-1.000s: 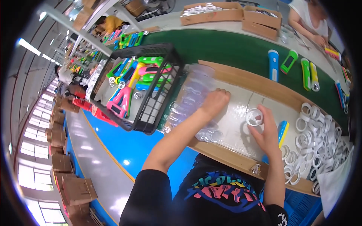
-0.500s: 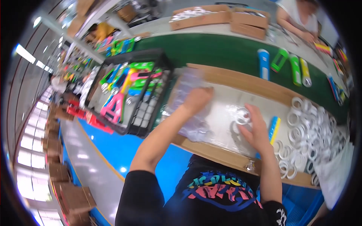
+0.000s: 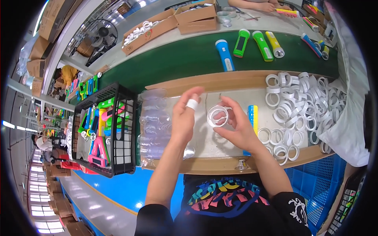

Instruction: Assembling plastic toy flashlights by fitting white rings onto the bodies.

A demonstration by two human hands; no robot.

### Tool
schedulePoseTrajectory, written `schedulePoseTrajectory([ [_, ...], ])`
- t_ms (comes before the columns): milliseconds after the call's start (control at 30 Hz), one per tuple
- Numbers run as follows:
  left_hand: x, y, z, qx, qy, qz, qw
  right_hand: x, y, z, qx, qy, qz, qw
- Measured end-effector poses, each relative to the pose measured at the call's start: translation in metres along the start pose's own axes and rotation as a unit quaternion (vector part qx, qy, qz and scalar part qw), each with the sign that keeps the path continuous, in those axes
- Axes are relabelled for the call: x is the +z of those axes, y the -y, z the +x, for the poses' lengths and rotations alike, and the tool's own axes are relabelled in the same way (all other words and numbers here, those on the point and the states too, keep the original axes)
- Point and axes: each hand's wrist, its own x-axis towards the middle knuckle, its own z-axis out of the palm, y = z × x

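Note:
My right hand [image 3: 239, 128] pinches a white ring [image 3: 217, 116] between thumb and fingers, above the cardboard tray's pale bottom. A clear round piece seems to sit within that ring. Close by on the left, my left hand [image 3: 183, 118] is raised with its fingers stretched out and nothing visible in them. A white band [image 3: 192, 104] wraps one of its fingers. Rows of clear plastic discs [image 3: 155, 122] lie left of it, in a plastic sheet or stack. Right of my right hand lies a blue and yellow flashlight body [image 3: 253, 120], partly hidden by the hand.
Loose white rings [image 3: 303, 102] heap at the tray's right, beside a white bag [image 3: 346, 106]. A black crate [image 3: 114, 153] of colourful flashlights stands left. Several flashlights [image 3: 224, 55] lie on the green belt [image 3: 173, 59]. Across it, a person's hands [image 3: 267, 6] hold another flashlight.
My left hand has moved from the clear discs toward the ring in my right hand. My right hand has lifted the ring and turned it. The whole view has shifted.

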Motion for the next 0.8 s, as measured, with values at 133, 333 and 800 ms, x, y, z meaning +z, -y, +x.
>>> schedulePoseTrajectory([
  [133,0.018,0.052,-0.004,0.135,0.134,0.321,0.928,-0.018,0.021,-0.01,-0.036,-0.018,0.031,0.999],
  [333,0.081,0.059,0.001,0.298,0.327,0.384,0.81,-0.05,0.039,-0.038,-0.063,-0.088,0.056,0.993],
  [800,-0.039,-0.098,-0.005,0.247,0.245,0.479,0.806,-0.065,0.02,-0.058,-0.019,-0.141,0.079,0.987],
])
